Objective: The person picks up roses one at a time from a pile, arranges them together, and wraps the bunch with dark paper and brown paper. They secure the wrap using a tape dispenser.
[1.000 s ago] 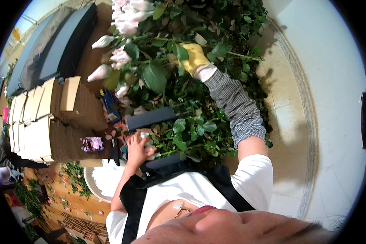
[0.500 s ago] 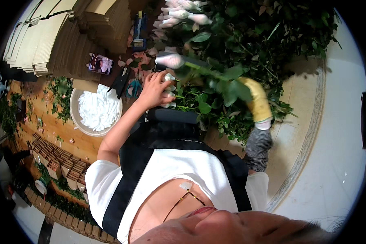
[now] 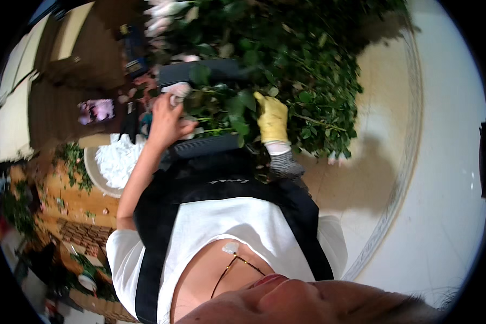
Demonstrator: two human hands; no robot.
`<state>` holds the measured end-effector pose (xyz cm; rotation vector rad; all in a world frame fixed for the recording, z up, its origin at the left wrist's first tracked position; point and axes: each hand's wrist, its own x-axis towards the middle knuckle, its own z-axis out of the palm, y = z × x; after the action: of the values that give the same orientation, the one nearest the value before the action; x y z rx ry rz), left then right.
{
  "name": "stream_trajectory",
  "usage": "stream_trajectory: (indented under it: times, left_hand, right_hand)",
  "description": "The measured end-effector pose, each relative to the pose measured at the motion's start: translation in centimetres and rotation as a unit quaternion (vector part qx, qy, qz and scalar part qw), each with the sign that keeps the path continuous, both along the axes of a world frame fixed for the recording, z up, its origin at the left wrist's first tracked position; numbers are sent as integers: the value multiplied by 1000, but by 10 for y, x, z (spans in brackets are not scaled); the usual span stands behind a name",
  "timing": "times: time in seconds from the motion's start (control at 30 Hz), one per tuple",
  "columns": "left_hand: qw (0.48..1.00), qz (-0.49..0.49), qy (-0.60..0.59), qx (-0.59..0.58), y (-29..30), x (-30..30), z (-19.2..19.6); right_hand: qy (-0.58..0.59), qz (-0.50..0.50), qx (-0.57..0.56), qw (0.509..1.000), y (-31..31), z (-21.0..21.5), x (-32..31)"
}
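My bare left hand (image 3: 170, 121) curls over the heads of several roses lying side by side, fingers at a pink-and-white netted rose bud (image 3: 178, 89), thumb lower down by another pale head. Their leafy stems (image 3: 216, 110) run rightward between two dark grey padded bars (image 3: 205, 70). My right hand (image 3: 274, 119), in a yellow glove with a striped sleeve, is closed at the right of these leaves, around the upper rose's stem. Its fingertips are partly hidden and blurred.
A large heap of leafy rose stems (image 3: 313, 81) spreads beyond and right. More netted buds (image 3: 164, 13) lie at the far left. On the left are a white bowl of white sleeves (image 3: 119, 162), a lit phone (image 3: 97, 110) and stacked cardboard (image 3: 65, 81).
My right hand has moved left and brought the rose down among the others between the bars. My left hand has shifted to its bud. The whole view has swung a little.
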<state>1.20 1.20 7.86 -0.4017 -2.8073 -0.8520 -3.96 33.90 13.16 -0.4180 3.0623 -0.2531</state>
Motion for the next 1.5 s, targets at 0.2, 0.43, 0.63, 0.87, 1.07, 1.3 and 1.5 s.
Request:
stream_trajectory:
  times: [0.2, 0.43, 0.63, 0.87, 1.07, 1.3, 1.5]
  left_hand:
    - [987, -69, -74, -125, 14, -19, 30]
    - [986, -82, -92, -114, 11, -19, 29]
    - [984, -29, -85, 155, -26, 17, 13]
    - [901, 182, -240, 311, -40, 63, 30]
    - [933, 119, -323, 101, -11, 37, 48]
    - [952, 86, -234, 177, -5, 52, 22]
    - [906, 227, -239, 266, -48, 42, 54]
  right_hand:
    - [116, -33, -217, 969, 36, -105, 5]
    - [114, 15, -264, 958, 32, -86, 14]
    - [-143, -89, -453, 875, 37, -26, 18]
    - [-42, 154, -38, 986, -8, 99, -20]
    - [-131, 383, -174, 898, -123, 71, -13]
    - [-207, 345, 3, 916, -108, 5, -3]
    - [-196, 352, -23, 915, -105, -2, -1]
